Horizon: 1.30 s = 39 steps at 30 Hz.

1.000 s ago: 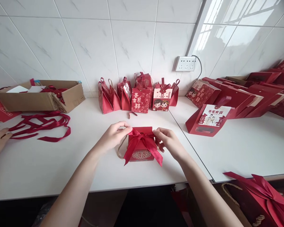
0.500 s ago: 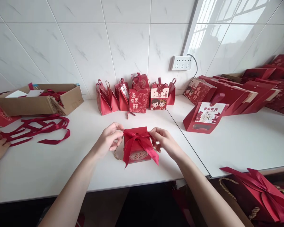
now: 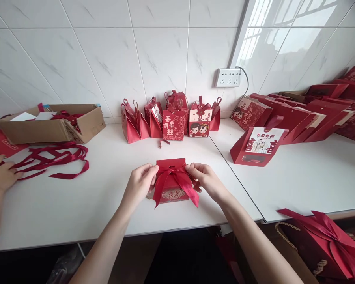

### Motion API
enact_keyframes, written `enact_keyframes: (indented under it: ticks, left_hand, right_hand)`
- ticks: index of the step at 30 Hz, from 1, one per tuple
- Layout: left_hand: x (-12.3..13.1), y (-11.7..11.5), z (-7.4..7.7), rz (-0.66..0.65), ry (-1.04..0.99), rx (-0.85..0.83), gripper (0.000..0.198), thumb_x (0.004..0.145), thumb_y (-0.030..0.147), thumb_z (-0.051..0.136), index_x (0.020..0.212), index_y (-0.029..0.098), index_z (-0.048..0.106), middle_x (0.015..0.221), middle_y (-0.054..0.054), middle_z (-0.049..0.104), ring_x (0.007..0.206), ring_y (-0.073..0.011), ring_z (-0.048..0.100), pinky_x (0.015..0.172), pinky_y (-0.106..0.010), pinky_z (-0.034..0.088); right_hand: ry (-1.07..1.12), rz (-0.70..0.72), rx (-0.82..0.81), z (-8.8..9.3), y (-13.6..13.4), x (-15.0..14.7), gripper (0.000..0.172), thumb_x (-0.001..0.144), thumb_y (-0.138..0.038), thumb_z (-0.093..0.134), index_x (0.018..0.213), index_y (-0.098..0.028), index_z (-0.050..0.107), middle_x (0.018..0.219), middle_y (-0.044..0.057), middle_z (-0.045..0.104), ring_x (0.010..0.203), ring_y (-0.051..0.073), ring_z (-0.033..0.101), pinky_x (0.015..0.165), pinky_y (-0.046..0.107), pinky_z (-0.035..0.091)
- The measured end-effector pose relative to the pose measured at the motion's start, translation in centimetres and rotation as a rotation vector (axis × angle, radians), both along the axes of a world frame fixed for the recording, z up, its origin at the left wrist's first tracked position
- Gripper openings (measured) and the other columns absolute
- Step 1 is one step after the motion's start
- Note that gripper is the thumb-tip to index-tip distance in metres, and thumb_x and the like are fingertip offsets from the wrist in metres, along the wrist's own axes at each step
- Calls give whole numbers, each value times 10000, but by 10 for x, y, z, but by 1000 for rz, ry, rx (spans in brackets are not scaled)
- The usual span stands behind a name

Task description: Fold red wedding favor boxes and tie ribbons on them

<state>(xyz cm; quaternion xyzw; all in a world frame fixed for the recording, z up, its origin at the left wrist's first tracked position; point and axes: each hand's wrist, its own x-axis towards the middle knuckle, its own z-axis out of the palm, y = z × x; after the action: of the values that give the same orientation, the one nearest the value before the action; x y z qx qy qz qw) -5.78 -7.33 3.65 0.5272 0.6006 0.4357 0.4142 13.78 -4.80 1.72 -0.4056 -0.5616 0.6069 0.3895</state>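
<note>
A small red gift box [image 3: 173, 194] with a gold round emblem stands upright on the table in front of me. A red ribbon [image 3: 185, 185] is tied in a bow across its upper front, both tails hanging down. My left hand [image 3: 141, 180] pinches the ribbon at the box's left upper side, thumb against the fingers. On the opposite side, my right hand [image 3: 206, 178] grips the ribbon between thumb and forefinger. Part of a twisted gold cord shows low by my left hand; the rest is hidden.
At the left edge another person's hand [image 3: 1, 175] rests by loose red ribbons [image 3: 68, 159]. A cardboard box [image 3: 44, 132] stands behind. Several small red boxes [image 3: 173, 125] line the wall. Red bags [image 3: 296, 118] fill the right; a bow-tied bag [image 3: 319, 240] sits below the table edge.
My left hand has closed its fingers on the ribbon's left side and turned slightly inward. My right hand stays nearly in place. The other person's hand has moved right toward the loose ribbons.
</note>
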Motion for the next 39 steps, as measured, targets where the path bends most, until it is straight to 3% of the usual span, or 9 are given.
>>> enact_keyframes:
  ticks: [4, 11, 18, 23, 28, 30, 32, 34, 39]
  left_hand:
    - [11, -17, -8, 133, -80, 62, 371, 859, 416, 461, 572, 198, 375, 536, 45, 352, 467, -87, 342, 426, -208, 284]
    - [26, -27, -26, 327, 41, 222, 404, 855, 402, 464, 566, 203, 263, 534, 52, 234, 491, -88, 226, 429, -217, 224]
    - [23, -24, -30, 303, -49, 179, 387, 829, 373, 480, 554, 205, 266, 514, 62, 240, 462, -75, 228, 410, -197, 235]
    - [9, -26, -16, 147, -21, -7, 393, 850, 488, 395, 578, 205, 372, 538, 41, 384, 455, -103, 383, 415, -210, 338]
    - [9, -46, -2, 106, 281, -129, 530, 792, 673, 417, 556, 201, 372, 522, 39, 396, 455, -109, 393, 447, -227, 355]
    - [12, -54, -1, 69, 307, -191, 547, 764, 700, 449, 553, 198, 401, 515, 34, 433, 473, -116, 427, 459, -226, 378]
    - [15, -58, -3, 26, 248, -238, 534, 751, 700, 478, 577, 196, 457, 508, 27, 483, 486, -123, 475, 479, -228, 418]
    - [17, -60, -6, 4, 153, -238, 501, 751, 674, 510, 609, 193, 490, 506, 22, 519, 507, -130, 523, 493, -226, 454]
    - [16, -64, -14, -36, -26, -192, 417, 774, 575, 569, 652, 182, 499, 623, -3, 596, 657, -147, 610, 500, -197, 499]
  right_hand:
    - [104, 17, -19, -4, 1, 2, 432, 798, -524, 607, 606, -171, 449, 538, -67, 428, 427, 40, 365, 400, 187, 277]
    - [252, -10, -114, -14, 0, 0, 454, 743, -523, 676, 594, -174, 427, 521, -76, 395, 401, 35, 340, 386, 185, 246]
    - [237, -11, -162, -20, -1, 2, 446, 731, -538, 673, 619, -179, 432, 573, -60, 412, 434, 51, 365, 400, 194, 291]
    - [-73, -155, 70, 1, -11, 12, 436, 821, -628, 491, 766, -195, 479, 686, -28, 477, 535, 98, 463, 430, 212, 364]
    - [-467, -300, 549, 20, -37, 15, 324, 866, -519, 507, 856, -196, 538, 871, 56, 552, 812, 194, 565, 653, 316, 507]
    - [-535, -203, 752, 24, -38, 13, 385, 820, -482, 604, 1071, -199, 535, 1107, 117, 535, 1057, 257, 542, 836, 393, 515]
    - [-559, -13, 852, 24, -29, 11, 703, 729, -474, 715, 1299, -205, 403, 1349, 164, 396, 1284, 306, 399, 997, 455, 442]
    - [-566, 153, 836, 20, -15, 10, 966, 654, -454, 783, 1416, -212, 241, 1471, 182, 236, 1374, 321, 284, 1066, 475, 380]
    - [-457, 261, 750, 5, 9, 10, 976, 674, -331, 781, 1451, -240, 196, 1396, 141, 339, 1281, 260, 428, 1073, 408, 380]
